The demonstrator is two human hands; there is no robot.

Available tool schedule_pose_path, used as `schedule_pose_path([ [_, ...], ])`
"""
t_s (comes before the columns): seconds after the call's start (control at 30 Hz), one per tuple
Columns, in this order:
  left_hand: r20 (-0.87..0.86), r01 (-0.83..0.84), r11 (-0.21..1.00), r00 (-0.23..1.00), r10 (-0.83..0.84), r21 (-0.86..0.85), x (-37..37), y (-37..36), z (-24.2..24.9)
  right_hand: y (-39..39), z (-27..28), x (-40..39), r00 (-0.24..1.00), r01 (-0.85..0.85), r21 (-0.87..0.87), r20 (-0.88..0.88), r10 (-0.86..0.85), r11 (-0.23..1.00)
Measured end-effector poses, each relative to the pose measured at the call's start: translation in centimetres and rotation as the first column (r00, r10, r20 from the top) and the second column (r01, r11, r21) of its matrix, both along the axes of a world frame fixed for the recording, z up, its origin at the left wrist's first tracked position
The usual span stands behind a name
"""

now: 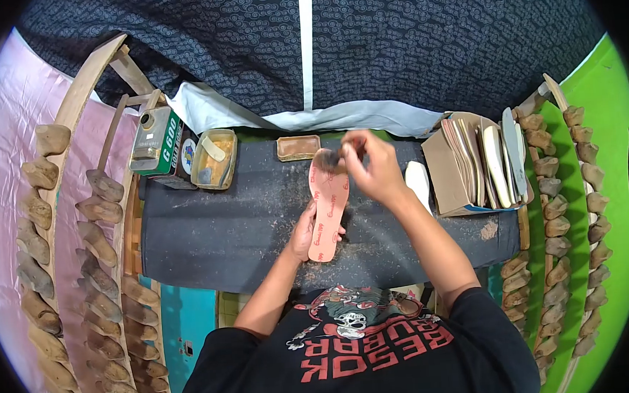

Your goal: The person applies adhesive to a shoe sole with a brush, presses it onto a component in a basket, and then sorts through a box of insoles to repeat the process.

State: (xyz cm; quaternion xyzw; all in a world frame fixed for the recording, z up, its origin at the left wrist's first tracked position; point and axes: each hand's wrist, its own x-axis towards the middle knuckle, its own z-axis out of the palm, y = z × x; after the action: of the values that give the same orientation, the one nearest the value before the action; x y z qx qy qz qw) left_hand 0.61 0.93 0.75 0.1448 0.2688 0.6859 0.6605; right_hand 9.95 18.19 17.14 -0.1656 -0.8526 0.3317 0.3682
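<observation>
Pink insole (327, 209) is above the counter (209, 232), clasped by the left hand (303, 232); the right hand (373, 165) pinches a dark, blurred tool (329, 160) at one end. A slack hold could drop the insole onto the counter's debris (489, 230).

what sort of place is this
Probably a shoemaking workshop: what look like wooden shoe lasts line both sides, a cardboard box holds sole-shaped pieces, and the left hand holds a printed sole.
</observation>
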Motion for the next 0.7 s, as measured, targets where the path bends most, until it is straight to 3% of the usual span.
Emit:
schedule_pose_path([
  [0.1, 0.014, -0.09, 0.996, 0.996, 0.089, 0.023, -0.2, -0.1, 0.3, 3.6, -2.5, -2.7, 0.991, 0.108, -0.23, -0.051, -0.123, 0.967],
  [0.2, 0.091, -0.223, 0.975, 0.971, 0.222, 0.005, -0.9, -0.5, -1.0, 6.4, -6.9, -5.3, 0.988, 0.155, -0.277, 0.02, -0.156, 0.948],
  [0.3, 0.1, -0.289, 0.957, 0.953, 0.284, 0.035, -1.8, -1.7, -1.2, 6.2, -9.6, -6.8, 0.976, 0.177, -0.143, 0.154, -0.155, 0.974],
  [0.43, 0.083, -0.329, 0.944, 0.942, 0.326, 0.02, -2.8, -2.9, -1.0, 5.7, -11.5, -8.0, 0.955, 0.196, -0.16, 0.257, -0.151, 0.968],
  [0.67, 0.1, -0.359, 0.933, 0.93, 0.353, 0.04, -3.3, -3.3, -0.5, 5.1, -11.2, -7.4, 0.95, 0.224, -0.186, 0.26, -0.172, 0.957],
  [0.7, 0.096, -0.346, 0.936, 0.936, 0.34, 0.06, -3.1, -3.2, -0.5, 5.1, -10.8, -7.0, 0.963, 0.23, -0.205, 0.189, -0.192, 0.951],
])
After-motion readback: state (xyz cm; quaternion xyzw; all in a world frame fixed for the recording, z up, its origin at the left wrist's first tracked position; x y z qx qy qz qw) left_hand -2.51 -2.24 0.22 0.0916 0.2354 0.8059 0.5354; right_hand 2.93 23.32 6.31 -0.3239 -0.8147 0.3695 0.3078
